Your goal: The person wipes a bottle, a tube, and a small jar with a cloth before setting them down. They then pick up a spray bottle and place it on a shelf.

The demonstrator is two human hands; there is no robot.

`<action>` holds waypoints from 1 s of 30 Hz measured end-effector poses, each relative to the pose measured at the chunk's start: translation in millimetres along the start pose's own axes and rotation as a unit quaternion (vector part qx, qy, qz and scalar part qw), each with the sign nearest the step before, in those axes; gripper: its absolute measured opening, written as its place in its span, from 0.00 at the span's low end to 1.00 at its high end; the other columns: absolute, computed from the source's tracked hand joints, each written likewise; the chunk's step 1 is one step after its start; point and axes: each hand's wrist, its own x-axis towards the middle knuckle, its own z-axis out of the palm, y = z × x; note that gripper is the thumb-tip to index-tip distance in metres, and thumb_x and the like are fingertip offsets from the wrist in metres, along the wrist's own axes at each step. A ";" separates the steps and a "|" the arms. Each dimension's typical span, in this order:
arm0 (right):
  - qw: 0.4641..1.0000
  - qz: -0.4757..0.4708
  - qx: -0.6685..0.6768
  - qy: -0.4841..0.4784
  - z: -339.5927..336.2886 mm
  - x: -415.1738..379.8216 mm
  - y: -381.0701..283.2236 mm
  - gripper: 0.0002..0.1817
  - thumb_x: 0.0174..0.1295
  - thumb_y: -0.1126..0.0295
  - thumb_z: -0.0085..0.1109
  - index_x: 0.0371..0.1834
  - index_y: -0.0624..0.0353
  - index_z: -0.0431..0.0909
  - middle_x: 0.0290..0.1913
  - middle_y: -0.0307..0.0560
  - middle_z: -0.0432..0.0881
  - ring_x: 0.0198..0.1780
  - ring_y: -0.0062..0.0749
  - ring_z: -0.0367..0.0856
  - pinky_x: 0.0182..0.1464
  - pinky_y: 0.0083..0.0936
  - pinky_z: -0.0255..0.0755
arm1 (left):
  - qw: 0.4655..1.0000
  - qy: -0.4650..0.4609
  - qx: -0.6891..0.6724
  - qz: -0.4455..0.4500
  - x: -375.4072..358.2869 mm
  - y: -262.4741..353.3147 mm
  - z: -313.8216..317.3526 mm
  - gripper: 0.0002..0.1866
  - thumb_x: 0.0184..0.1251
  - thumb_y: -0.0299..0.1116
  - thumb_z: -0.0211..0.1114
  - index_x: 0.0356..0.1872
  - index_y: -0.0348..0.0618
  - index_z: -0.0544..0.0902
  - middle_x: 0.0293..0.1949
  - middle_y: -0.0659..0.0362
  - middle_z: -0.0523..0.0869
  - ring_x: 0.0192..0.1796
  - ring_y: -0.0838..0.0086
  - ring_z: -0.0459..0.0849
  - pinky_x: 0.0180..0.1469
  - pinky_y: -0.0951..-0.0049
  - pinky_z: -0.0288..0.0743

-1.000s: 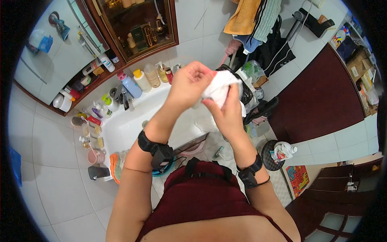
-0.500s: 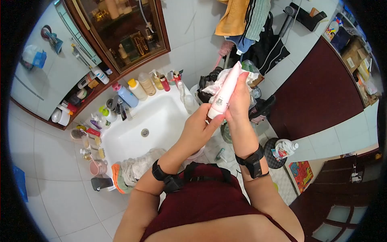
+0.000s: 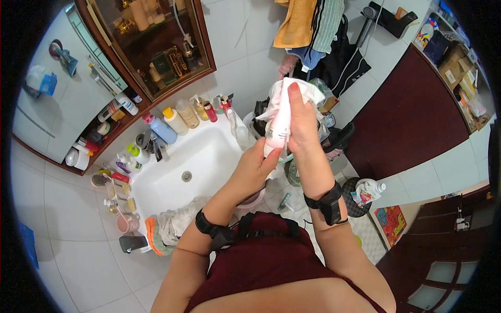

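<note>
A pale pink squeeze tube (image 3: 279, 122) with dark print is held up between my two hands, tilted, over the floor just right of the sink. My right hand (image 3: 304, 120) grips its upper part, the thumb lying along the tube near its flat end. Lower down, my left hand (image 3: 255, 166) pinches the cap end between thumb and fingers. White crumpled material (image 3: 311, 92) shows right behind the tube and overlaps my right fingers in this view. A black strap device sits on each forearm.
To the left is a white sink (image 3: 209, 151), its back rim lined with bottles (image 3: 176, 121). A grey cloth (image 3: 175, 221) drapes over its front corner. Towels (image 3: 295, 23) hang on the wall ahead. A mirror cabinet (image 3: 68, 94) and dark red panel (image 3: 407, 104) flank the space.
The tube has turned more upright and its printed side has rotated to the right. My right thumb has come round onto its front. Both hands stay on it.
</note>
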 end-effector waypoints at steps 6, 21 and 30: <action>0.969 0.006 -0.247 -0.008 -5.4 -33.6 23.6 0.21 0.65 0.54 0.51 0.43 0.63 0.76 0.34 0.41 0.78 0.35 0.23 0.75 0.38 0.21 0.69 | 0.964 0.076 0.248 0.048 1.6 -11.3 -2.5 0.19 0.61 0.41 0.58 0.45 0.36 0.70 0.28 0.43 0.80 0.33 0.45 0.78 0.34 0.55 0.72; 0.961 -0.099 -0.165 -0.199 -72.2 -28.0 -4.6 0.26 0.55 0.81 0.55 0.60 0.65 0.67 0.57 0.49 0.73 0.56 0.30 0.74 0.59 0.29 0.67 | 0.965 -0.057 -0.253 -0.034 7.9 -4.0 -15.7 0.17 0.71 0.39 0.50 0.55 0.40 0.71 0.39 0.66 0.77 0.37 0.87 0.71 0.38 0.84 0.67; 0.985 -0.163 -0.010 -0.052 -30.5 -3.2 -20.3 0.30 0.49 0.81 0.66 0.54 0.63 0.61 0.50 0.47 0.74 0.52 0.30 0.76 0.54 0.27 0.72 | 0.979 -0.141 -0.137 -0.051 10.8 -8.8 -8.5 0.14 0.67 0.41 0.55 0.41 0.40 0.73 0.28 0.61 0.79 0.28 0.76 0.78 0.30 0.75 0.70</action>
